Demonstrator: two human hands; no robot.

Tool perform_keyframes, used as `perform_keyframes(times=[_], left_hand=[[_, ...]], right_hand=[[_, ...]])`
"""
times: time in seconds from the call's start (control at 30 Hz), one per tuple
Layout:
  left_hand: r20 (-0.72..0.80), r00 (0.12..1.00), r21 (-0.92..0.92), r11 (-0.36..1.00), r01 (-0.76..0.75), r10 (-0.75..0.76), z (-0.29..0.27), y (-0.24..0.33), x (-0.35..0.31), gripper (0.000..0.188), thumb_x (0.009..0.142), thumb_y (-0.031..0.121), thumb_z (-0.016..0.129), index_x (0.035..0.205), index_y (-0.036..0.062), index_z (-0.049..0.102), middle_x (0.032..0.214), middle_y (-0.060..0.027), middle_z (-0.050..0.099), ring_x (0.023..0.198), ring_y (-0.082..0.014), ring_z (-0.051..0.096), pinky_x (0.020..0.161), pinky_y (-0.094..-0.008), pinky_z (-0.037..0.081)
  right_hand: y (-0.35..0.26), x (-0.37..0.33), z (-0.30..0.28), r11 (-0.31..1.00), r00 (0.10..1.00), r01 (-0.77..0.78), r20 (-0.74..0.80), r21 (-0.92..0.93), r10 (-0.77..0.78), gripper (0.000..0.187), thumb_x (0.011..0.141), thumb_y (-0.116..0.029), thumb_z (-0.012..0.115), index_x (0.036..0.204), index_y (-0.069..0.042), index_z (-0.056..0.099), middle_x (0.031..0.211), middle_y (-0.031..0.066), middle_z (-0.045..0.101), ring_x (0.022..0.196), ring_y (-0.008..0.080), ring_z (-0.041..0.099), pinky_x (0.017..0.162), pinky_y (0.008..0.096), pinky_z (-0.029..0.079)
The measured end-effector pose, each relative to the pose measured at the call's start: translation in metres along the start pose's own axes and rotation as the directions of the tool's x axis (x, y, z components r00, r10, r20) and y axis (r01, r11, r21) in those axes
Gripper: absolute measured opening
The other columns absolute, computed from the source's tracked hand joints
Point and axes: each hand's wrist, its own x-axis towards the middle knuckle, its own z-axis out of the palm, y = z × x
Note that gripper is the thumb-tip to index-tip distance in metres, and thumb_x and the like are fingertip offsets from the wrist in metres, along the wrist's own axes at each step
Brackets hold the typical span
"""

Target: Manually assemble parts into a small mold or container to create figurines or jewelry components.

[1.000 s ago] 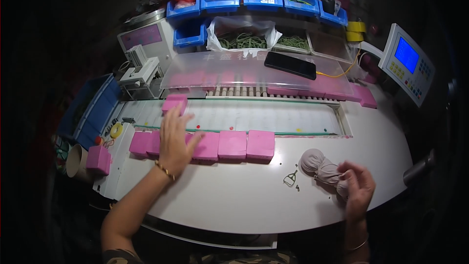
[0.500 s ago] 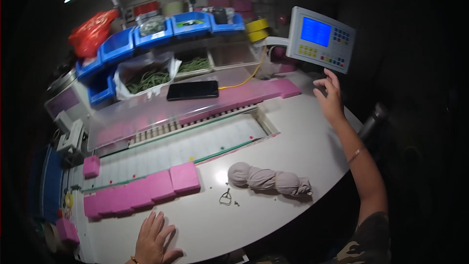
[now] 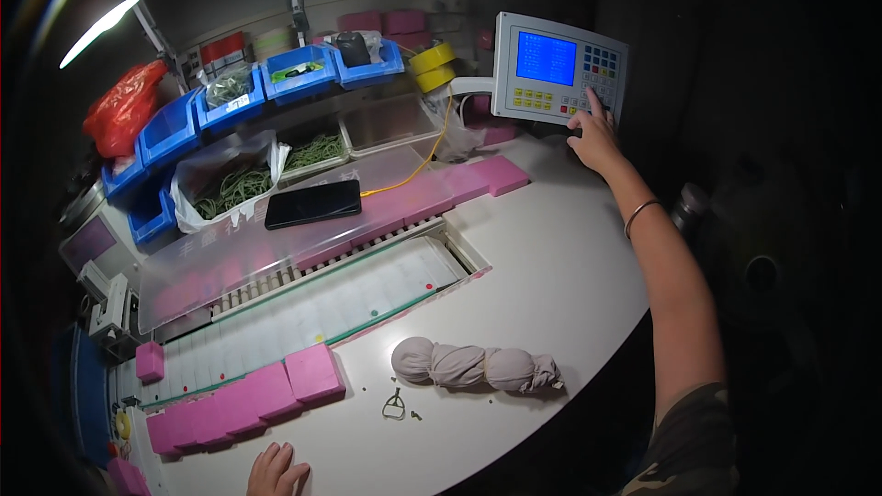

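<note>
One twisted bundle [image 3: 476,367] lies untouched at 6 | right hand [image 3: 595,133], index out, keys control panel [image 3: 560,67] at 1 | left hand [image 3: 276,471] flat, empty, probably resting.

The white desk [image 3: 551,294] carries a row of pink blocks [image 3: 248,395] along its near edge. A twisted grey fabric bundle [image 3: 473,367] lies beside them, with small metal snips [image 3: 394,404] just in front.

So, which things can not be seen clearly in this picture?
- Head view: left hand is cut off by the lower edge.
- Which key the right hand presses on the control panel: too small, and the finger covers it.
- Contents of the blue bins: walls and bags hide most.
</note>
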Motion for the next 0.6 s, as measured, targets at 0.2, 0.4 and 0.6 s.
perform_keyframes(times=[0.2,0.4,0.6], left_hand=[[-0.010,1.000,-0.002,1.000,0.004,-0.004,0.000,0.002,0.002,0.054,0.086,0.026,0.064,0.132,0.0014,0.051,0.143,-0.0279,0.044,0.131,-0.0474,0.041,0.108,-0.0564,0.031],[-0.028,1.000,-0.018,1.000,0.009,-0.009,0.001,0.002,0.002,0.051,0.086,0.024,0.064,0.131,0.0016,0.051,0.142,-0.0272,0.044,0.130,-0.0468,0.042,0.109,-0.0559,0.031],[-0.047,0.999,0.004,1.000,0.015,-0.015,0.002,0.002,0.002,0.050,0.086,0.022,0.064,0.130,0.0017,0.052,0.143,-0.0256,0.045,0.131,-0.0456,0.042,0.109,-0.0541,0.032]], right_hand=[[0.005,0.015,0.002,0.994,0.998,0.002,-0.058,-0.108,-0.009,0.017,0.077,-0.006,0.074,0.087,-0.006,0.061,0.161,0.0131,0.016,0.139,0.0429,0.033,0.116,0.0473,0.030],[0.002,0.015,0.004,0.991,0.997,0.008,-0.078,-0.134,-0.019,0.011,0.080,-0.003,0.069,0.089,-0.003,0.062,0.160,0.0147,0.019,0.136,0.0411,0.038,0.112,0.0465,0.036],[-0.016,0.017,-0.017,0.904,0.994,0.041,0.106,-0.425,0.004,0.029,0.079,0.001,0.065,0.108,-0.001,0.068,0.159,0.0202,0.017,0.118,0.0394,0.057,0.102,0.0449,0.046]])
